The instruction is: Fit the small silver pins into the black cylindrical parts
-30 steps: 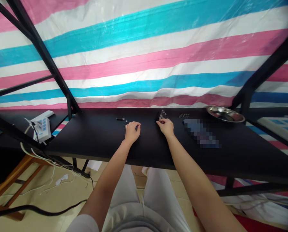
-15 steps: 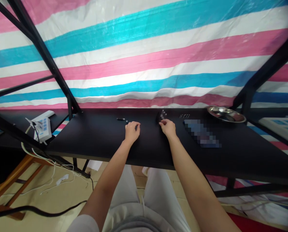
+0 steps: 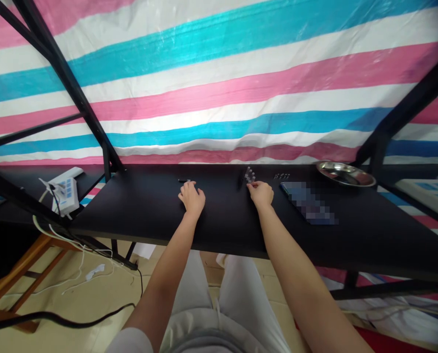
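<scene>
My left hand [image 3: 192, 200] is low over the black table, fingers bent and apart, with no held thing visible. Just beyond its fingertips lies a short black stick [image 3: 183, 181] with a pale end, partly covered by the hand. Thumb and forefinger of my right hand [image 3: 262, 194] are pinched at the lower end of a small cluster of pale, peg-like pieces [image 3: 249, 174]. A dark object [image 3: 241, 179] is beside the cluster's left side, hard to make out against the table. Several tiny pale pieces [image 3: 281, 176] lie in a row farther right.
A blurred-out, phone-shaped object [image 3: 309, 203] lies right of my right hand. Behind it is a shiny round metal tray [image 3: 346, 184]. Black frame posts [image 3: 85, 105] rise at both sides before a striped sheet [image 3: 219, 103]. A power strip [image 3: 66, 196] with cables is at left.
My left hand has moved left and its fingers have spread, covering the small piece that lay by its fingertips. My right hand has shifted slightly right, still pinched by the pale pegs.
</scene>
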{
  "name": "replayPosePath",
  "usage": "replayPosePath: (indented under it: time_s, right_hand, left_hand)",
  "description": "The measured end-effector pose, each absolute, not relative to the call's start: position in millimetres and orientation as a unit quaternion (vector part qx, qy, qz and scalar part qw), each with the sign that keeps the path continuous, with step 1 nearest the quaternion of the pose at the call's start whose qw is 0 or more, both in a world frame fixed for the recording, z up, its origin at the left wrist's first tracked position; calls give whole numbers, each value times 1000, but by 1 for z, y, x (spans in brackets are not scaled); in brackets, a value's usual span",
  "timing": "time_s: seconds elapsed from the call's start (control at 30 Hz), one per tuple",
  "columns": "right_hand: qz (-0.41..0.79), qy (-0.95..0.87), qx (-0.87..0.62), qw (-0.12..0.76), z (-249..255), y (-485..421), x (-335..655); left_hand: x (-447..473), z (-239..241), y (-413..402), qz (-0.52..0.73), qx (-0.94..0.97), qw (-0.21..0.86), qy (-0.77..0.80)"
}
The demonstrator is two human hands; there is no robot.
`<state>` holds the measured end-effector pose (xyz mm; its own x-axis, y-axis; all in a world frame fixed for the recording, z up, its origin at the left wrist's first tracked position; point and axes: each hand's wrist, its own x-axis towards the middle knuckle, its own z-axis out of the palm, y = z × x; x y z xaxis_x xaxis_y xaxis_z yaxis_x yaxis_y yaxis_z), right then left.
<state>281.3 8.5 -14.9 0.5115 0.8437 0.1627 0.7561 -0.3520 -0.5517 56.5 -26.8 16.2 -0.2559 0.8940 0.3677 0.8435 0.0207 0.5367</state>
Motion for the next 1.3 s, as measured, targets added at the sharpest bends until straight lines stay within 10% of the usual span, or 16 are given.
replayPosePath:
  time_s: [1.3]
  right_hand:
    - [260,-660,-515,481,7,-37,220]
  left_hand:
    - [62,20,-37,354,777,43,518]
